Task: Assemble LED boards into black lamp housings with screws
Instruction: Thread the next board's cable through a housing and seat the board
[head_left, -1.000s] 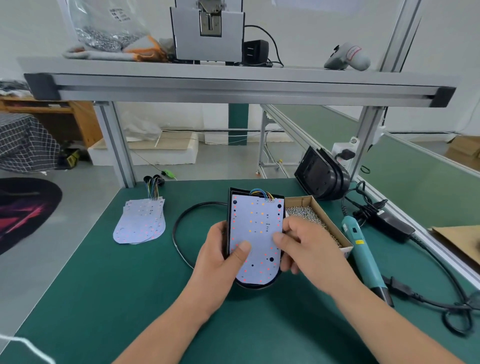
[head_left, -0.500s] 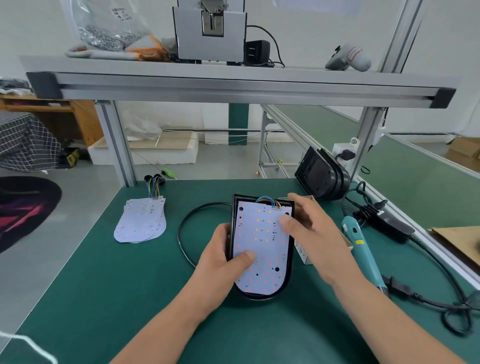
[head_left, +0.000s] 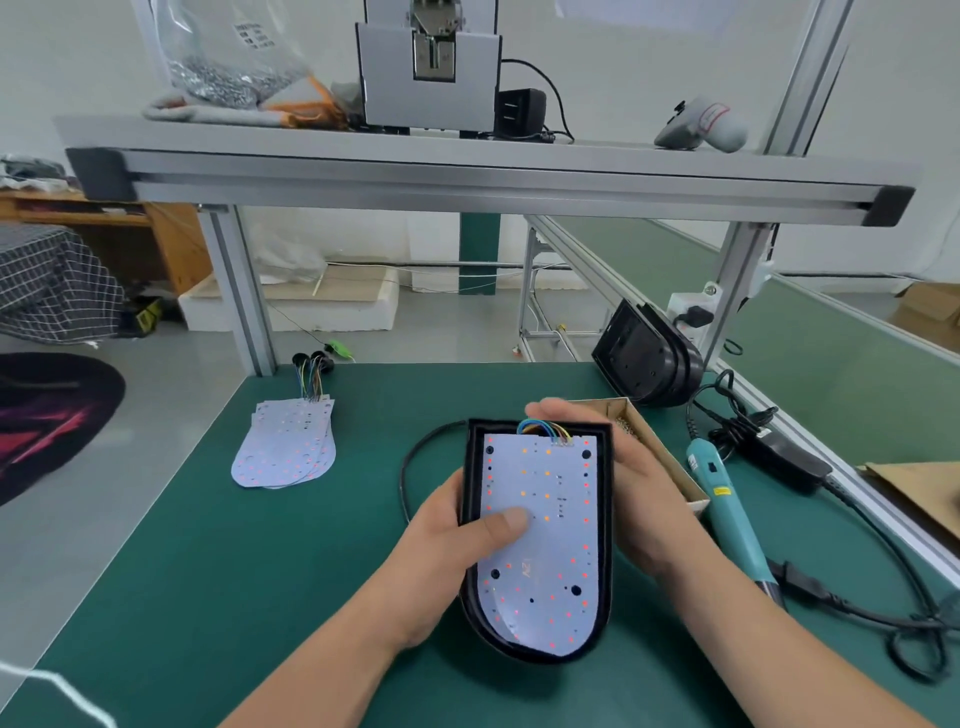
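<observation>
Table (head_left: 208, 571): green mat, left edge runs off at 9 o'clock, far edge at 12 under the frame (head_left: 467, 176), rail along 3.

Housing (head_left: 605, 545) sits mid-table, held in both hands. Long axis is 12–6: flat end at 12, rounded end at 6, open face up. Can't tell if the underside touches the mat.

Board (head_left: 550, 499) lies inside it on the same axis, wires (head_left: 545, 430) at the 12 end.

Left hand (head_left: 441, 545) grips the 9 o'clock rim, thumb (head_left: 511, 519) pressing the board face. Right hand (head_left: 644, 509) wraps the 3 o'clock rim, fingertips (head_left: 550, 408) curled over the 12 end.

Neighbours:
- Stack (head_left: 285, 447) of boards at 10, well apart.
- Spares (head_left: 644, 358) at 1, near the far edge.
- Driver (head_left: 727, 519) at 3, near the right hand.
- Screw box (head_left: 670, 467) at 2, just beside the right hand.
- Cable (head_left: 408, 467) loops at 9–10, behind the left hand.

Widest run of mat is 7–9. The 1–4 side is tight.
</observation>
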